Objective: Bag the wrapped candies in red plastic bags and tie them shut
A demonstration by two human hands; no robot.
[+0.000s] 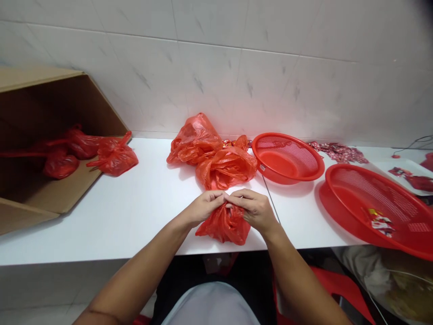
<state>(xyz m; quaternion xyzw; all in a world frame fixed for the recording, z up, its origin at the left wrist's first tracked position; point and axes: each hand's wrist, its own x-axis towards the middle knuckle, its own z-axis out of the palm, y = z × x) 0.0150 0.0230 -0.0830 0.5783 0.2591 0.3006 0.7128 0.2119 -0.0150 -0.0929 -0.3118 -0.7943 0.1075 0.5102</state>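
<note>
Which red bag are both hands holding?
The frontmost red bag, its top bunched between the left hand and right hand. The other red bags lie untouched: farther back, and at the cardboard box.

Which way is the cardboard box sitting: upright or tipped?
Tipped on its side: the cardboard box has its mouth facing sideways, and red plastic bags rest on its lower side.

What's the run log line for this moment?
left hand: pinching red bag top | right hand: pinching same bag | cardboard box: at left, other red bags inside
</note>
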